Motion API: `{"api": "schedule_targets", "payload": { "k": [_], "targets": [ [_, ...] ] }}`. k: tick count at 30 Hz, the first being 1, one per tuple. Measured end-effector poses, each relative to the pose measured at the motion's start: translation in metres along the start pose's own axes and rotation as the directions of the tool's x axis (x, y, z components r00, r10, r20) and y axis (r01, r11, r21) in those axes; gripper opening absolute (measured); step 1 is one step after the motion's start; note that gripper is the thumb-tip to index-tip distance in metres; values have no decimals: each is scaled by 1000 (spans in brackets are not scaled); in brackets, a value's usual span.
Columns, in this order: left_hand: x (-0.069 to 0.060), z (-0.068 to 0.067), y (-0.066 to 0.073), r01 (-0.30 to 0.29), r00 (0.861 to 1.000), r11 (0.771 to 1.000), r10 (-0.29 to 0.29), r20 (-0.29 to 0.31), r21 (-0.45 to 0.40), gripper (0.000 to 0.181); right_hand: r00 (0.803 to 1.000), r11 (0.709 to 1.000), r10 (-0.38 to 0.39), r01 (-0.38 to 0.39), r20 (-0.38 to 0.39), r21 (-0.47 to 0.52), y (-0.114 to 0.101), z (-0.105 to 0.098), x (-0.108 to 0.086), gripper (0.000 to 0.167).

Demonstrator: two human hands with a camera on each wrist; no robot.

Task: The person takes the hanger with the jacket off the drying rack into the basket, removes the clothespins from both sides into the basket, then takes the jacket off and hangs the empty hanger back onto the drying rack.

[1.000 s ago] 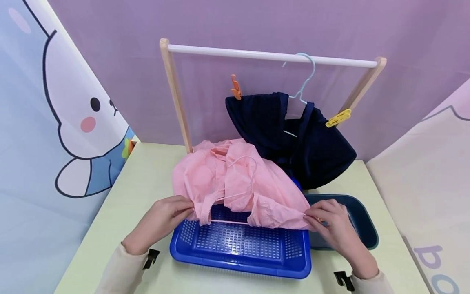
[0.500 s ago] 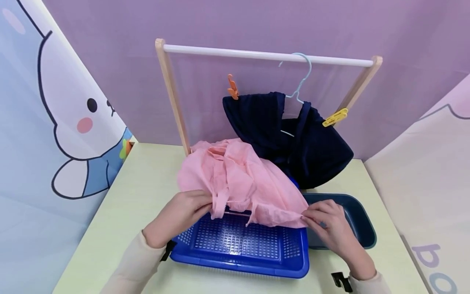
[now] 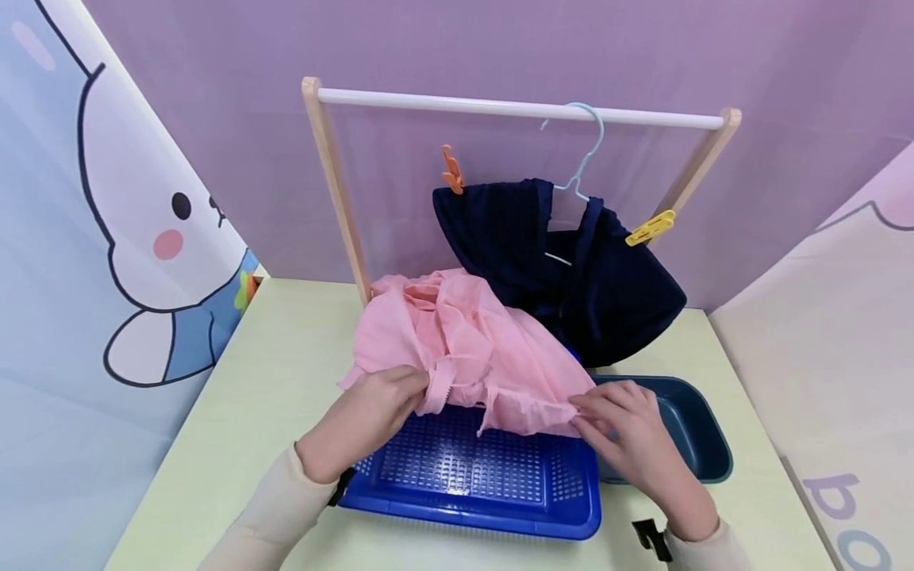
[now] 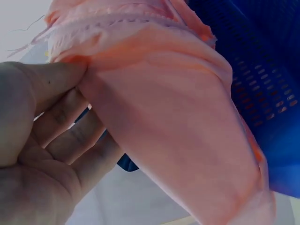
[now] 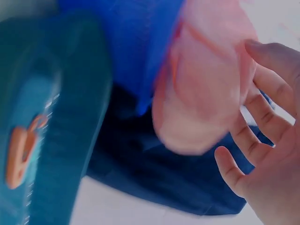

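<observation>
"Where was the pink garment (image 3: 514, 345)?"
"Over the blue basket's (image 3: 464, 517) far part; the left hand (image 3: 373, 414) and right hand (image 3: 627, 430) pinched its edges, probably to spread it."
"And beyond?"
"A navy garment (image 3: 628, 305) hung from the rack (image 3: 464, 104), clothespins (image 3: 453, 176) seemingly stopping it slipping."

Purple backdrop (image 3: 428, 44) behind; pale blue rabbit-print panel (image 3: 136, 262) left; cream panel (image 3: 828, 341) right; pale yellow tabletop (image 3: 293, 341) between.
</observation>
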State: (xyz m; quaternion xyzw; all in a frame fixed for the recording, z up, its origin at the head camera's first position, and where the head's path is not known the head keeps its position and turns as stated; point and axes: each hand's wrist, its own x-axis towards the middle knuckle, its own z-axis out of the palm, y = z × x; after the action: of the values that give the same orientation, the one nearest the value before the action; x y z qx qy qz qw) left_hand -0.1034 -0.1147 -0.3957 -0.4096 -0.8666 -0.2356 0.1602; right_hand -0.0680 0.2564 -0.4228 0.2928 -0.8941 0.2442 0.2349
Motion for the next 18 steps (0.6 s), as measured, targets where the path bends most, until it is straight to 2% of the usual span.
{"api": "schedule_targets", "payload": {
  "k": [2, 7, 9, 13, 18],
  "targets": [
    [0, -2, -1, 1, 1000, 1000, -1, -18, 19, 12, 999, 999, -44, 44, -32, -8, -6, 3, 10, 39],
    [2, -10, -3, 23, 998, 999, -21, -52, 49, 11, 976, 986, -164, 160, -143, -36, -14, 5, 31, 39],
    [3, -14, -3, 34, 998, 998, -30, -62, 58, 12, 967, 983, -185, 182, -174, -34, -14, 3, 34, 38],
    [2, -22, -6, 65, 995, 996, -60, -76, 67, 15, 961, 984, -180, 178, -208, -29, -8, -6, 33, 38],
    [-2, -28, -9, 115, 991, 991, -109, -79, 62, 15, 973, 996, -86, 87, -213, -5, 3, -21, 23, 40]
  ]
}}
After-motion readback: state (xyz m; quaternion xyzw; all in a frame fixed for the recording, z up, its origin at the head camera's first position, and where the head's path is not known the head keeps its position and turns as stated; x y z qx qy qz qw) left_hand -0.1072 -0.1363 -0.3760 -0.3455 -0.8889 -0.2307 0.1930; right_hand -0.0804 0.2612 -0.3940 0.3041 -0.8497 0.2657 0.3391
